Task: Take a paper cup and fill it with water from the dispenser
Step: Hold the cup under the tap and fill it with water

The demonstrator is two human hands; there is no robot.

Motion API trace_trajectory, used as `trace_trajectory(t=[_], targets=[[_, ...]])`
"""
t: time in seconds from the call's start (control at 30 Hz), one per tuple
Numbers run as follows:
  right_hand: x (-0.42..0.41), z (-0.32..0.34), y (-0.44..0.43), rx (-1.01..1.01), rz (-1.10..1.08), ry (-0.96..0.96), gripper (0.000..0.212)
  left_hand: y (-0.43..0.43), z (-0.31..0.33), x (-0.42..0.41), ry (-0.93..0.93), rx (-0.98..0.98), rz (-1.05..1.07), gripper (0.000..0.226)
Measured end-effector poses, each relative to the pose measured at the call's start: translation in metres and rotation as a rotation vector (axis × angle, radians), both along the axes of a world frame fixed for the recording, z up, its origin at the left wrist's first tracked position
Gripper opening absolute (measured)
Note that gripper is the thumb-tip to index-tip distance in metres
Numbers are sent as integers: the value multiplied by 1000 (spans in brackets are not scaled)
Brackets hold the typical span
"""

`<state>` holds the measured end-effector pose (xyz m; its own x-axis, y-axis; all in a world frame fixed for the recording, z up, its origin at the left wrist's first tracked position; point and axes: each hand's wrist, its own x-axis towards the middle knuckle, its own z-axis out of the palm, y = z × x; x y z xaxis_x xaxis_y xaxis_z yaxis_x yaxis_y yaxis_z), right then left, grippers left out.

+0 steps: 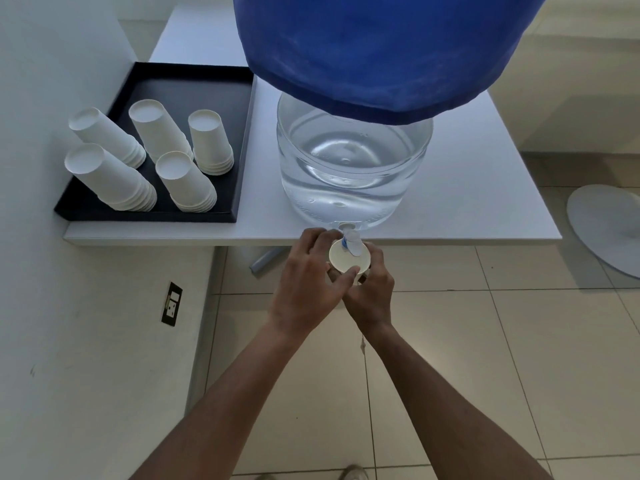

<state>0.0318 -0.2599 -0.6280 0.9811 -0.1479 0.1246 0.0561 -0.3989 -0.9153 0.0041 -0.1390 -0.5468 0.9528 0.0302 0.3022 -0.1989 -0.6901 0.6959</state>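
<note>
A white paper cup (346,262) is held upright just past the table's front edge, directly under the dispenser's small white and blue tap (352,241). My left hand (311,275) wraps the cup's left and near side, its thumb on the rim. My right hand (372,285) grips the cup from the right and below. The clear water jug (353,168) stands on the white table (485,202) with a blue cover (381,46) over its top. I cannot tell whether water is flowing.
A black tray (239,168) at the table's left holds several upside-down stacks of white paper cups (187,181). A white wall with a socket (172,304) is to the left. A round white base (609,230) rests on the tiled floor at right.
</note>
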Motion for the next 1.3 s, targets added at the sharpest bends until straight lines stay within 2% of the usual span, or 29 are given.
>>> trace_trajectory(t=[0.1,0.27,0.5,0.87,1.0,1.17,1.3], targets=[[2,3,2,14,-7,-12,67,-4,6,9,-32,79,-61,54],[4,5,1,-18,-1,-36,61,-4,7,19,-83,200,-105,32],[7,2,-1,-29,-9,-59,57,6,4,29,-130,243,-174,19],[8,-1,2,-68,-7,-49,60,16,21,50,-55,165,-243,15],[6,-1,3,-60,-8,-38,62,18,31,57,-40,128,-198,23],[3,-2,4,-57,-7,-42,62,20,41,51,34,-33,-136,16],[5,-1,7,-39,-19,-30,62,20,44,53,95,-62,-113,15]])
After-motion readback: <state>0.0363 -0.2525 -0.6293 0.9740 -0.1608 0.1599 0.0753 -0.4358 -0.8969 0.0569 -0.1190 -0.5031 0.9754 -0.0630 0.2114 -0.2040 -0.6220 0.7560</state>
